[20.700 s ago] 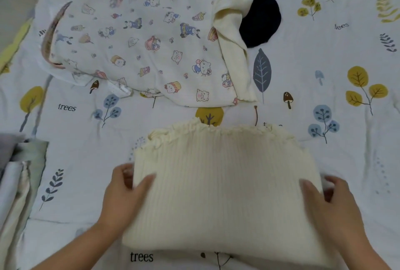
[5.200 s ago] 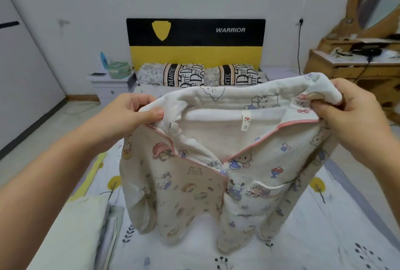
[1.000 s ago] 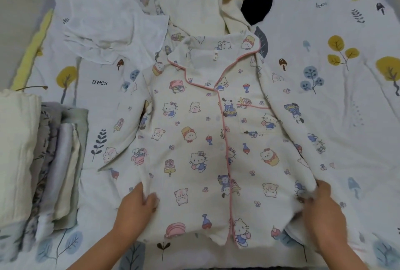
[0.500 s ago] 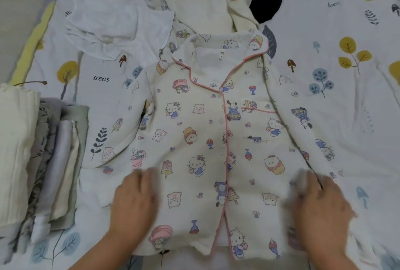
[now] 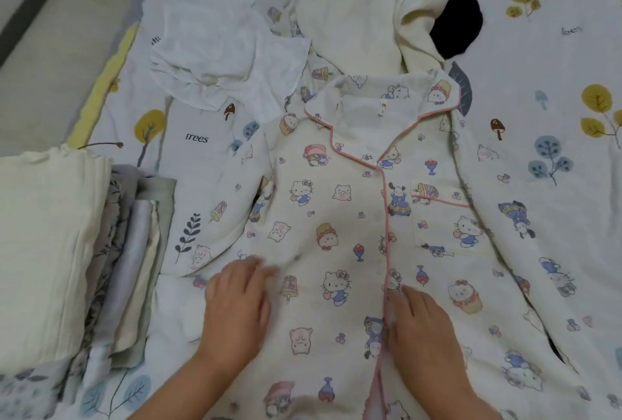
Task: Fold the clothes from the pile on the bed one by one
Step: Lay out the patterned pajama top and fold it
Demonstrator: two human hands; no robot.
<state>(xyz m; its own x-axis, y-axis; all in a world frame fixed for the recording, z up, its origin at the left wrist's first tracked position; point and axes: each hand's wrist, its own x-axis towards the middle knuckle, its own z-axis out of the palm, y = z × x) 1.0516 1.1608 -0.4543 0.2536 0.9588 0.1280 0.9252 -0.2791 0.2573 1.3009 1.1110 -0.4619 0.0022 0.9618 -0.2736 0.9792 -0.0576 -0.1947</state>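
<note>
One printed bedsheet (image 5: pixel 555 59) is carrying everything. The cartoon-print pajama shirt (image 5: pixel 336 217) is lying face up at its centre, collar pointing away, sleeves spread outward. A folded stack (image 5: pixel 50 251) is sitting at the left edge; unfolded garments (image 5: pixel 229 49) are lying beyond the collar. The left hand (image 5: pixel 235 312) is pressing the left front panel, fingers extended and slightly spread. The right hand (image 5: pixel 424 328) is resting flat beside the pink-piped placket, fingers straight and close together.

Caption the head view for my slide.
Both hands, left and right, flat on a pajama top beside folded clothes.
</note>
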